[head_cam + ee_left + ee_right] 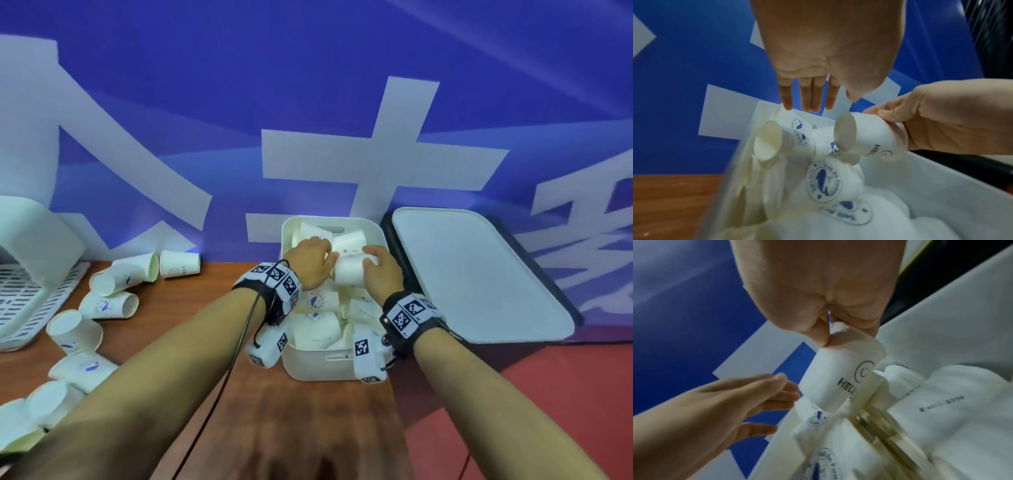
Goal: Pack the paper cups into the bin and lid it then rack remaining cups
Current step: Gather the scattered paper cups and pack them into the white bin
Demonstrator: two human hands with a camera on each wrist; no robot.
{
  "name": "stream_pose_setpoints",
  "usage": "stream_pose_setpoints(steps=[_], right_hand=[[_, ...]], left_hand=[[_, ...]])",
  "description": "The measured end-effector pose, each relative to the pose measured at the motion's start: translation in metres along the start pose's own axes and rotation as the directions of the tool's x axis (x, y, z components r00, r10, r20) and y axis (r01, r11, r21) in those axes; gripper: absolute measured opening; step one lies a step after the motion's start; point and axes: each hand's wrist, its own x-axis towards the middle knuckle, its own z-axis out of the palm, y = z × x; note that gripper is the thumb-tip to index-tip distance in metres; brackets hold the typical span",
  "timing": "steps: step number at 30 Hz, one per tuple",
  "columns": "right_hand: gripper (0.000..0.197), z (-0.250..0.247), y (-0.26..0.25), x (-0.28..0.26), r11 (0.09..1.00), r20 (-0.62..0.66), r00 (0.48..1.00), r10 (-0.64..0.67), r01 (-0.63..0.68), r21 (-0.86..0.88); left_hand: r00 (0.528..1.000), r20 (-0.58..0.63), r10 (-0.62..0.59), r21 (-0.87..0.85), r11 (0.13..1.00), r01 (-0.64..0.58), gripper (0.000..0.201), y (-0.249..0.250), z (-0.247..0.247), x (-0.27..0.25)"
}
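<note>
my right hand (383, 270) clamps a "hello" paper cup (351, 272) at frame centre over the crowded bin (320, 368); left hand (310, 260), fingers straight, steadies neighbours. i'd lay it flat, low enough for the lid (479, 274).

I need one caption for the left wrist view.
Right hand holds a paper cup over the cup-filled bin; left hand open.

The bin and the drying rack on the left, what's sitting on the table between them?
In the head view, loose paper cups lie on their sides on the wooden table between the bin and the rack.
</note>
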Motion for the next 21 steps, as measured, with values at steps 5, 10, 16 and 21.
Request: stream_pose_setpoints(steps=[5,10,16,21], right_hand=[[0.042,0.01,0.019,0.024,0.986,0.106,0.982,0.155,-0.147,-0.085],[0.051,0.02,0.022,0.032,0.957,0.1,0.981,0.166,-0.135,-0.258],[0.066,0.025,0.035,0.038,0.925,0.29,0.944,0.157,-0.037,-0.379],[0.068,0.024,0.031,0.037,0.933,0.289,0.943,0.165,-0.054,-0.357]], left_hand=[[0.929,0.354,-0.104,0.385,0.922,-0.044,0.065,-0.019,0.027,0.003],[0.922,0.362,-0.134,0.518,0.852,-0.079,0.083,-0.027,0.035,0.009],[0.896,0.377,-0.234,0.573,0.819,-0.027,0.08,-0.033,0.035,0.008],[0.91,0.349,-0.224,0.58,0.814,-0.021,0.073,-0.035,0.033,0.006]])
